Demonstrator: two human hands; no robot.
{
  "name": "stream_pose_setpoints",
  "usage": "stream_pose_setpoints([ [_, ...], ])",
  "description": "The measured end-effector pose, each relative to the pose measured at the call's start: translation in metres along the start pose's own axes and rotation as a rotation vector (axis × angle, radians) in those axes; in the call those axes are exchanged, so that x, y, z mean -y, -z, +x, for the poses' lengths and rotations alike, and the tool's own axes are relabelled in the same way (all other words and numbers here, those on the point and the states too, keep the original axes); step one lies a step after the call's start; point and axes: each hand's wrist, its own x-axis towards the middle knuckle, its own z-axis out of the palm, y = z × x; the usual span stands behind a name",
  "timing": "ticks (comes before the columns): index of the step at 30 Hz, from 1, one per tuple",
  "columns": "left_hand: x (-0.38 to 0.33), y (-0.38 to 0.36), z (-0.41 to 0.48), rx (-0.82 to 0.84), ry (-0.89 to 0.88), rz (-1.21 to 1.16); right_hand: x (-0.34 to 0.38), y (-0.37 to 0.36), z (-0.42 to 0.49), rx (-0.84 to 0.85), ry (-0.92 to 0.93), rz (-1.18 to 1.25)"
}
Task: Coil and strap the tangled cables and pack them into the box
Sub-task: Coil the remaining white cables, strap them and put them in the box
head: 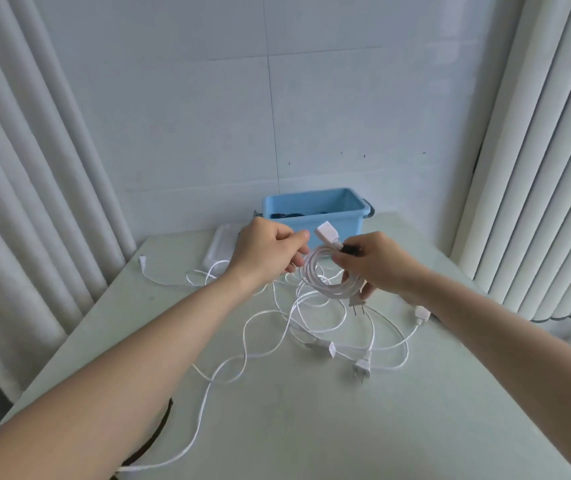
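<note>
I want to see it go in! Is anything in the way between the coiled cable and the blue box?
Nothing visible does. The left hand and right hand hold the coiled cable just in front of the blue box, whose top is open. Inside already lies something dark.

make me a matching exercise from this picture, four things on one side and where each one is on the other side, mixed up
Things
1. coiled cable
2. blue box
3. loose two-pin plug
4. white lid

Places
A. flat on the table, just left of the box
B. at the table's far edge, by the wall
C. lying on the table, nearer the person than the hands
D. held up between the left hand and the right hand

Pairs: 1-D, 2-B, 3-C, 4-A
</note>
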Motion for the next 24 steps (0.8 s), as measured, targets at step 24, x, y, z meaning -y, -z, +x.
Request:
stream_pose_setpoints([
  [24,0.081,-0.021,0.110,0.222,-0.377,0.666,0.001,0.054,0.163,-0.295,-0.053,0.163],
])
